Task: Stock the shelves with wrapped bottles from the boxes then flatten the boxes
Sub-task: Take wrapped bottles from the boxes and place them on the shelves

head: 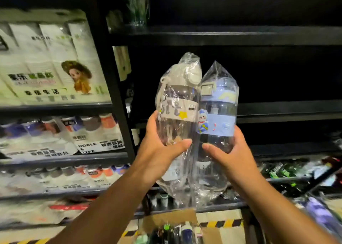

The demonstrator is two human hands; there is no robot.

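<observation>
Two wrapped bottles are raised in front of the dark shelving bay, one in each of the hands. The left hand [162, 151] grips the white-capped bottle [177, 103] round its lower body, thumb across the front and fingers behind. The right hand [229, 156] holds the blue-banded bottle [218, 114] the same way.

Both bottles stand roughly upright and lean slightly toward each other, so their sides touch near the middle of the view. The loose ends of their clear bags hang below the palms, toward 6 o'clock. Gripping the hard body rather than the slack film looks deliberate, since the wrap would likely slide or twist if pinched alone. Carrying a pair side by side would also let them go onto a shelf as neighbours.

The bottles are level with the dark shelf board [281, 114] at 3 o'clock of them. They are not yet set on it, so placing this pair appears to be the step in hand.

At 6 o'clock, low in the view, an open cardboard box [166, 218] shows more bottle tops. Stocking therefore seems unfinished, and flattening has not begun. At 9 o'clock the neighbouring bay carries packs of paper cups [51, 64].
</observation>
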